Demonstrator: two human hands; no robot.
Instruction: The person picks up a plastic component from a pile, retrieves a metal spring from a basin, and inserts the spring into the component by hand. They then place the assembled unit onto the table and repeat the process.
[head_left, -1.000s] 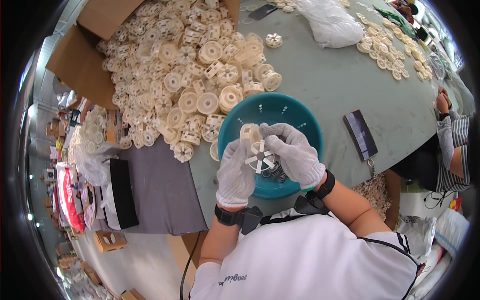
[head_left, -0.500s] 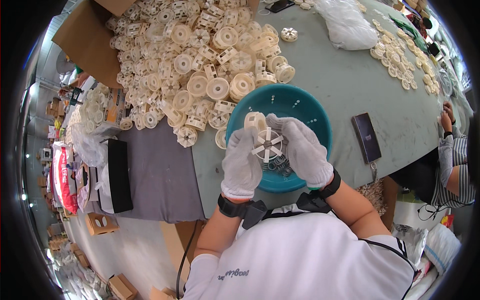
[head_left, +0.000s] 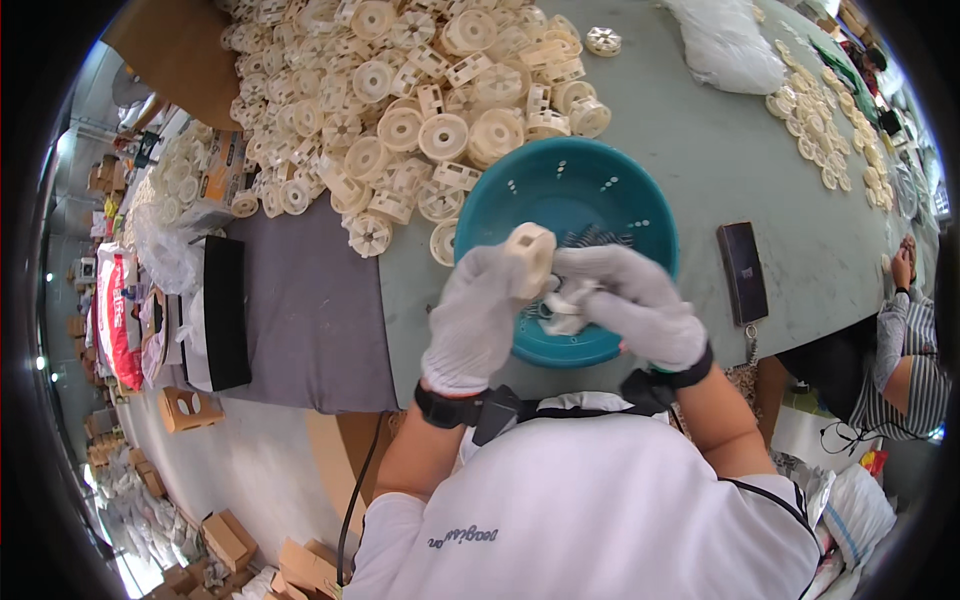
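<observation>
My gloved left hand (head_left: 478, 320) fingers are clamping a cream plastic spool (head_left: 529, 258); my right hand (head_left: 632, 305) fingers are pinching its underside, above the round teal plastic bowl (head_left: 590, 195) at twelve o'clock.

A cream plastic spool (head_left: 529, 258), round with flat flanges and a ribbed hub, is held on edge in the gloved left hand (head_left: 478, 322), tilted so one flange faces up and away. The gloved right hand (head_left: 630, 305) pinches a second, paler piece (head_left: 568, 308) just beside it, its shape largely hidden by the fingers. Both pieces hover over the near half of a teal bowl (head_left: 590, 190), round and shallow, pierced with small holes, which sits on the grey-green table (head_left: 700, 150) at the edge of a heap of matching spools (head_left: 400, 110).
</observation>
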